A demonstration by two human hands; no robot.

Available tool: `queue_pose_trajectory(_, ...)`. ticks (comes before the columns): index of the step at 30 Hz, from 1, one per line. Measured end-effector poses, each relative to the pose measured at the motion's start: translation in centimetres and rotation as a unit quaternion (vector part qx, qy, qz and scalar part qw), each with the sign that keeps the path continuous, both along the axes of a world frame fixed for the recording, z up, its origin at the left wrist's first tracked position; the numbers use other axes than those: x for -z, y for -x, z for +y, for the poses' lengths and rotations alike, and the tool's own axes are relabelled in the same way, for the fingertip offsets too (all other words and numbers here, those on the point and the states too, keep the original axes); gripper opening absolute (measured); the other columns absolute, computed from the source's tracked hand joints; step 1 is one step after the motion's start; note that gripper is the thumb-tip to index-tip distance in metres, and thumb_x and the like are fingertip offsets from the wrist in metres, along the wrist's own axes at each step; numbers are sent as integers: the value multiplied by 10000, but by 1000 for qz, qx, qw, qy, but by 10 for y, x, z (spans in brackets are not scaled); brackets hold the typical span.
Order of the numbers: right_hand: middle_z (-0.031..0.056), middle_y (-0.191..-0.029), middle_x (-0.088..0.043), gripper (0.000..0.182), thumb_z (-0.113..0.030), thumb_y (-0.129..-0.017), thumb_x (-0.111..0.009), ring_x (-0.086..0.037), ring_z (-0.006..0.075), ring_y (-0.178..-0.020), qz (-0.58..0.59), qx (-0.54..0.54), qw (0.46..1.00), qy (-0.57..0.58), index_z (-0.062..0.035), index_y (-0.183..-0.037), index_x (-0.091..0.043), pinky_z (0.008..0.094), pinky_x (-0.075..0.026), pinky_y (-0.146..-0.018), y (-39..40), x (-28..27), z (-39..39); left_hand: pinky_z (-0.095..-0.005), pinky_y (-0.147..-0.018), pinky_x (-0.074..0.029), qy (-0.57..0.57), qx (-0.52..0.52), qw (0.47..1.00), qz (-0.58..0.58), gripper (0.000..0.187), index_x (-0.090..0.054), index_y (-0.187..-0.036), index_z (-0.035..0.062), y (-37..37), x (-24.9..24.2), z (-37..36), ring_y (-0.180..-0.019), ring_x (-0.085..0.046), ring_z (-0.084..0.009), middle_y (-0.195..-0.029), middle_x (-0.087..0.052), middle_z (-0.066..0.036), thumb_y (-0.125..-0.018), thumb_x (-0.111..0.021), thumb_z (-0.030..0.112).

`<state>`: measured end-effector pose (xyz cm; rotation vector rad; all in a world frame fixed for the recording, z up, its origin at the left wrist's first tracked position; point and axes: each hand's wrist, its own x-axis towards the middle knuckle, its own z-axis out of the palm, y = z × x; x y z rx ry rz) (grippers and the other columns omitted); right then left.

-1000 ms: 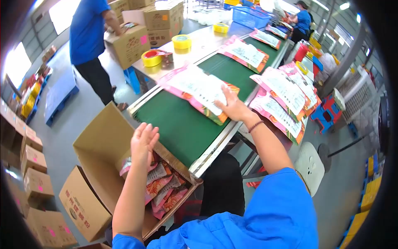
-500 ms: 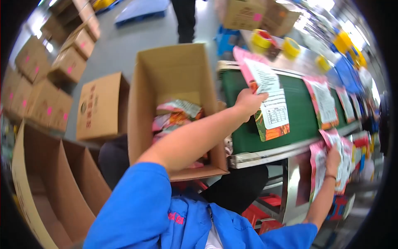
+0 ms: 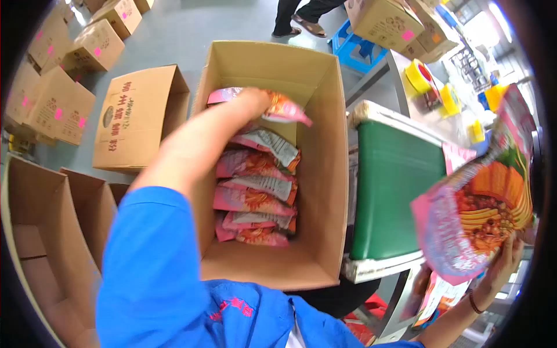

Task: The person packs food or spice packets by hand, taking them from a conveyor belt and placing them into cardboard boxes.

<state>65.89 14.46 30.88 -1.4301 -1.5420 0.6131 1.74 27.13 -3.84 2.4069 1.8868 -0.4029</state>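
My left hand [image 3: 255, 102] grips a pink food pouch [image 3: 288, 109] inside the open cardboard box [image 3: 324, 174], above a row of packed pouches [image 3: 255, 194]. My right hand [image 3: 508, 254] grips a larger-looking printed pouch [image 3: 484, 211], raised beside the green conveyor belt [image 3: 387, 194], its noodle picture showing.

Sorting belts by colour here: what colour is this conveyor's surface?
The conveyor belt is green, best seen in the head view.

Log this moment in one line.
left hand: holding pouch inside open carton; right hand: holding raised pouch near green belt; carton: more pouches
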Motion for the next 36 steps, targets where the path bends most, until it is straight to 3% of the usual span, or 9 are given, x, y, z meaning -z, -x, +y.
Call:
queue_pose_trajectory(7,93,-1165,-605,279,-85,-924,-567,-570,167,-1049,-126,-294,944,79,37,-1174,-558,285,-419,-925,322,69,116,-524,-1015,-392,59,-318,917,-232,395,-534,-1295,103,-13,238,4,-1256,-490,-257,-1313,-556,-83,-935,-447,242)
queue_pose_trajectory(13,154,-846,-667,280,-123,-809,-631,-649,236,-784,-441,-431,786,51,-37,-1076,-627,332,-524,-687,501,206,179,-403,-995,-437,154,-216,937,-227,392,-583,-1226,69,-5,266,-7,-1188,-545,-297,-1277,-571,-143,-886,-513,251)
queue_pose_trajectory(16,197,-815,-670,258,-225,-822,-573,-664,342,-795,-521,-502,687,-71,-29,-951,-681,441,-523,-676,514,352,153,-408,-983,-444,122,-165,945,-253,376,-596,-1194,57,-41,212,25,-1165,-556,-306,-1249,-583,-150,-875,-526,243)
queue_pose_trajectory(19,243,-1064,-633,616,-329,-818,-615,-624,374,-978,-392,-544,706,228,56,-1265,-442,451,-490,-854,510,277,91,-417,-965,-455,114,-118,947,-275,353,-614,-1146,40,-74,176,23,-1130,-572,-321,-1207,-601,-162,-858,-546,232)
queue_pose_trajectory(22,230,-1381,-415,572,-292,-838,-631,-440,333,-1261,-348,-521,775,79,3,-1296,-456,403,-406,-1020,435,189,89,-425,-946,-466,116,-140,946,-268,332,-633,-1098,22,-61,137,10,-1096,-589,-335,-1165,-619,-173,-840,-566,221)
queue_pose_trajectory(26,245,-1339,-462,625,-331,-829,-666,-409,396,-1274,-417,-135,890,-128,-31,-1334,-453,436,-339,-1054,277,121,68,-397,-800,-540,83,-198,928,-306,298,-651,-983,-13,-59,65,-30,-875,-676,-317,-1010,-678,-179,-841,-619,249)
queue_pose_trajectory(29,286,-1375,-407,767,-371,-844,-640,-358,391,-1321,-589,146,795,-3,14,-1421,-313,440,-290,-1088,178,186,29,-268,-544,-543,161,-260,636,-709,442,-624,-881,0,-121,-29,-42,-648,-664,-172,-768,-635,-73,-891,-603,441)
queue_pose_trajectory(31,283,-1451,-307,784,-372,-875,-606,-301,377,-1362,-463,31,883,-74,-4,-1461,-237,424,-247,-1113,130,202,19,-305,-671,-560,326,-195,495,-781,436,-601,-1048,8,-161,-75,-57,-787,-677,-226,-891,-638,-111,-903,-596,420)
queue_pose_trajectory(36,278,-1483,-256,713,-386,-918,-547,-234,375,-1400,-286,-12,957,34,-46,-1468,-248,403,-220,-1121,86,186,12,-319,-732,-552,354,-189,596,-695,651,-560,-1191,-25,-266,-137,-89,-907,-654,-233,-1028,-630,-114,-818,-680,495)
